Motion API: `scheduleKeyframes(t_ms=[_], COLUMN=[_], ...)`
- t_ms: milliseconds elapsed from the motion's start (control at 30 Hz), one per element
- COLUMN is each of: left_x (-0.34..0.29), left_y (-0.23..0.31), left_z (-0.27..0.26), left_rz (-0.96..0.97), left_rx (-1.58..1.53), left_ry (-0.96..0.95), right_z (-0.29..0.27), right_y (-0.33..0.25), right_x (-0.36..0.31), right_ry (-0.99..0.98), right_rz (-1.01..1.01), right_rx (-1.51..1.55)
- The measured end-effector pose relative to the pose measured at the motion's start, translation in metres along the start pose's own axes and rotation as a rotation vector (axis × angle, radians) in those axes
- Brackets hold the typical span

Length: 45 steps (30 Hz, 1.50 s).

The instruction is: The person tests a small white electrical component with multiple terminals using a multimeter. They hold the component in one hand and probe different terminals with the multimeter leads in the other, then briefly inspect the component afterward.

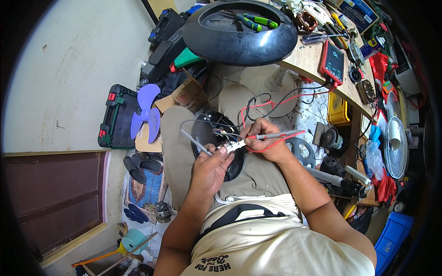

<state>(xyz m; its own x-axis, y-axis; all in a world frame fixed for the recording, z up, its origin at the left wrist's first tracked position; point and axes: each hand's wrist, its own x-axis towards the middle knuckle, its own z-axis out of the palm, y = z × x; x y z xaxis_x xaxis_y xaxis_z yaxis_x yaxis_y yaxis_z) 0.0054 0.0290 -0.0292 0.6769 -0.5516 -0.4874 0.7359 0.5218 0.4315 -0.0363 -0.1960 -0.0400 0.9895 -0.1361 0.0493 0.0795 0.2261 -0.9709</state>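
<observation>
Closed around one end of a small white switch block [236,146] is my left hand [211,171], with a grey test probe [195,141] also between its fingers. My right hand [269,140] pinches a test probe with a red lead [271,135], its tip end close to the block's right end; whether it touches a contact is too small to tell. Thin coloured wires run from the block into a black round housing [200,147], which rests on my lap beneath both hands. Black and red leads run to a red multimeter [332,63] on the table edge.
Ahead, a large black fan base [239,50] carries green-handled pliers [257,21]. Tools and motor parts crowd the wooden table [299,57] at right. To my left are a purple fan blade [145,115] and a dark tool case [116,117]. An angle grinder [331,138] stands right of my knees.
</observation>
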Motion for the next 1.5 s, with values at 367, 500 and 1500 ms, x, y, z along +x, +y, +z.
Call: scheduleKeyframes(t_ms=[367, 500, 1500], left_x=[0.001, 0.001, -0.008], left_y=[0.002, 0.002, 0.041], left_z=[0.003, 0.002, 0.015], left_rz=[0.014, 0.058, 0.176], left_rx=[0.049, 0.07, 0.526], left_ry=[-0.048, -0.048, 0.19], right_z=[-0.003, -0.003, 0.003], right_y=[-0.007, -0.008, -0.003], right_x=[0.002, 0.001, 0.003], right_ry=[0.036, 0.047, 0.097], right_rz=[0.111, 0.137, 0.179], right_rx=[0.203, 0.203, 0.062])
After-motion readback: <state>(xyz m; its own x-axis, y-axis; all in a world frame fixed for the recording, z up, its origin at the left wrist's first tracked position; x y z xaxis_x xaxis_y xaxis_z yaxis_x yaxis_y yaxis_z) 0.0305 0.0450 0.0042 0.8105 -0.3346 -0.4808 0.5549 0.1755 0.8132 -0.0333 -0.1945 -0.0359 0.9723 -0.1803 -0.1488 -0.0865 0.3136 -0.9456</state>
